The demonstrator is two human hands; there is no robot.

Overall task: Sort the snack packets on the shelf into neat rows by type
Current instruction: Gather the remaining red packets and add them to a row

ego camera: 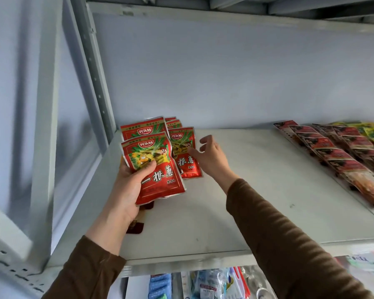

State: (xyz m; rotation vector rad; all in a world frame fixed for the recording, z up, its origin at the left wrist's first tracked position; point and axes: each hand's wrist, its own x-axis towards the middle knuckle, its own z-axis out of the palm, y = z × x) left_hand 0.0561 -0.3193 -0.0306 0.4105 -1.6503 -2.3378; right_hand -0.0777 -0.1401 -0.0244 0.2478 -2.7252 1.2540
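Red packets marked 一根葱 sit at shelf [235, 190] back-left corner. Left hand [127, 186] grips one packet [158, 171], thumb curled over its front. Right hand [209, 156], fingers spread, touches a lying packet [185, 154]. Dark strips [333, 152] at right edge.

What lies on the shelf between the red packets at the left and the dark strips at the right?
Only the right hand above bare shelf, in the head view.

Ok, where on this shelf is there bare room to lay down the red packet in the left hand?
The bare white shelf is free between the red packets at the back left and the dark snack strips on the right. The front edge is free too. It is crowded at the back left corner, where the right hand reaches, and along the right side.
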